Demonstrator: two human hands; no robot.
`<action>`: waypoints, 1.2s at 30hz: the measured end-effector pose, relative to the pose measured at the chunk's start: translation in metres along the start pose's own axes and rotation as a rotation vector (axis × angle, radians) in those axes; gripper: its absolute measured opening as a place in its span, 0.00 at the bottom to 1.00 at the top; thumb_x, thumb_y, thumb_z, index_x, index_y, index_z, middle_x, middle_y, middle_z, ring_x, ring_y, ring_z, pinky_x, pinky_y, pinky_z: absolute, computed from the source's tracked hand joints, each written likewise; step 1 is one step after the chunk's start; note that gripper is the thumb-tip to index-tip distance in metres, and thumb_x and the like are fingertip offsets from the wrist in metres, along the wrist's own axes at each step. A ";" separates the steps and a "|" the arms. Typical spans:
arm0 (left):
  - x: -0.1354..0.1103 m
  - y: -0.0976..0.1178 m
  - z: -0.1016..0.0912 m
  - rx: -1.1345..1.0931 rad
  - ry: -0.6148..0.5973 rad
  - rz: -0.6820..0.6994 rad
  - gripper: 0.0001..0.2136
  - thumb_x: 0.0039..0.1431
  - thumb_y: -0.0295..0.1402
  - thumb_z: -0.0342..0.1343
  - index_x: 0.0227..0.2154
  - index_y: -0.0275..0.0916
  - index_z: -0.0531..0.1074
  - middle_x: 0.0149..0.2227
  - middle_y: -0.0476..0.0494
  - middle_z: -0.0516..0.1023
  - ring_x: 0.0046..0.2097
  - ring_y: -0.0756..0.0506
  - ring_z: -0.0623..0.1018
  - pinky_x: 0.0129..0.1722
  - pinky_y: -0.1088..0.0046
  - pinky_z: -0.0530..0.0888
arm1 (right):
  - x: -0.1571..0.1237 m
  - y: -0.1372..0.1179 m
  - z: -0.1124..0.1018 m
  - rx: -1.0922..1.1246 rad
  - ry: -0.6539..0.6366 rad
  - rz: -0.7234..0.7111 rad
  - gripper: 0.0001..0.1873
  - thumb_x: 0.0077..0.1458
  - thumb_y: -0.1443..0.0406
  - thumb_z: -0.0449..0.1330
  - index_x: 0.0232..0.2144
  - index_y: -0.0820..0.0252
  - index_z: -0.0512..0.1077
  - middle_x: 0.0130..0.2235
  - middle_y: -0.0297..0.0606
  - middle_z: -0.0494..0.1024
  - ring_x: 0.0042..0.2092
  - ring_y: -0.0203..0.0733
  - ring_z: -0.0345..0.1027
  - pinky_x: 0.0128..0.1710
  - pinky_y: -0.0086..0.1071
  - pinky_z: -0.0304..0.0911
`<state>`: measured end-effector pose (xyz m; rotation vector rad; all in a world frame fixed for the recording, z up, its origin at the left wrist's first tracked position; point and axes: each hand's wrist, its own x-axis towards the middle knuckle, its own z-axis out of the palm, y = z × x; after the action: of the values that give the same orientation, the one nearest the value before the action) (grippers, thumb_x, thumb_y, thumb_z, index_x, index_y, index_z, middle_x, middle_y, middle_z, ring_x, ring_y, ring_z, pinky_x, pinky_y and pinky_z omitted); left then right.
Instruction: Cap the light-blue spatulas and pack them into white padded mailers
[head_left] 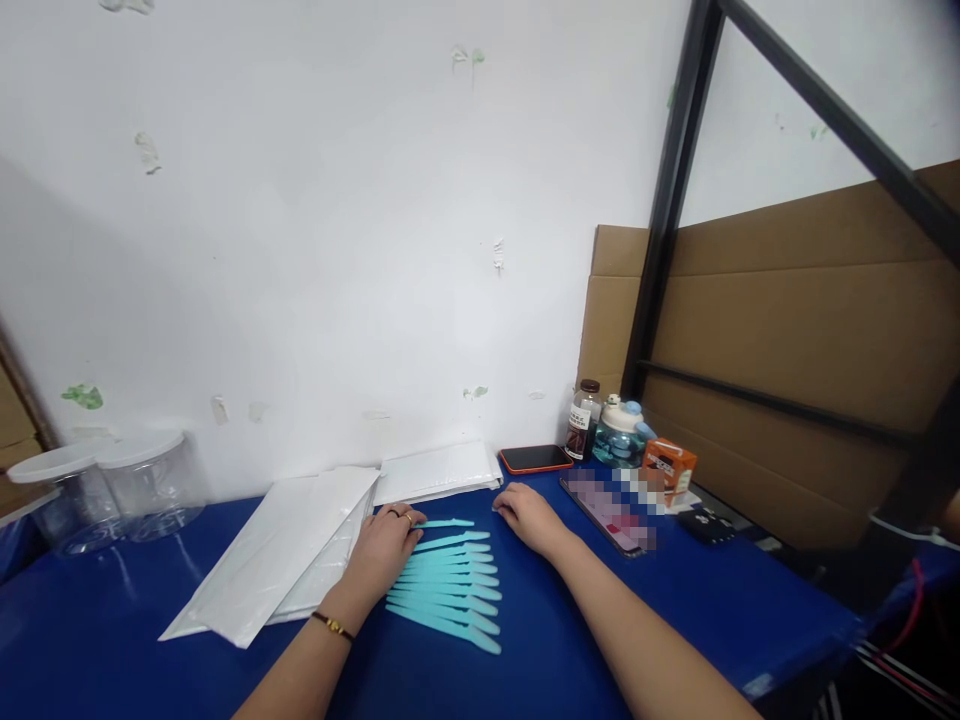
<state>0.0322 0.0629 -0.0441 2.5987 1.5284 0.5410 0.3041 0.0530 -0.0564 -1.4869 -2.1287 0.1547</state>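
Several slim turquoise plastic tools (pixel 450 580) lie side by side in a row on the blue table (pixel 112 640). My left hand (pixel 384 546) rests flat at the left ends of the row, fingers stretched out and touching the topmost tools; it wears rings and a bracelet. My right hand (pixel 525 518) lies palm down on the table just right of the row's far end, fingers loosely curled and holding nothing.
White padded mailers (pixel 277 550) are stacked left of the tools, with more (pixel 439 470) against the wall. Two clear lidded jars (pixel 112 490) stand far left. A red-cased phone (pixel 534 458), bottles (pixel 585 418), a small orange box (pixel 669 468) and a second phone (pixel 611 510) sit at right, before cardboard sheets (pixel 810 330).
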 end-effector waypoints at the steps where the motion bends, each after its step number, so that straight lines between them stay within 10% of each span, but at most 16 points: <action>1: 0.001 0.000 -0.001 -0.005 -0.009 -0.025 0.11 0.57 0.34 0.47 0.39 0.44 0.72 0.41 0.47 0.75 0.46 0.43 0.70 0.44 0.65 0.64 | 0.000 -0.001 0.000 0.023 -0.004 -0.007 0.11 0.54 0.71 0.53 0.34 0.59 0.75 0.36 0.40 0.74 0.40 0.41 0.66 0.42 0.31 0.60; 36: 0.000 0.002 -0.005 -0.126 -0.068 -0.151 0.06 0.51 0.34 0.51 0.26 0.42 0.72 0.28 0.51 0.75 0.33 0.48 0.73 0.30 0.75 0.61 | -0.003 -0.018 0.006 0.351 -0.043 -0.025 0.11 0.52 0.70 0.53 0.32 0.58 0.76 0.34 0.35 0.77 0.35 0.38 0.69 0.36 0.28 0.61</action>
<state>0.0325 0.0615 -0.0386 2.3610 1.5969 0.5108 0.2866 0.0442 -0.0554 -1.2602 -2.0241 0.5265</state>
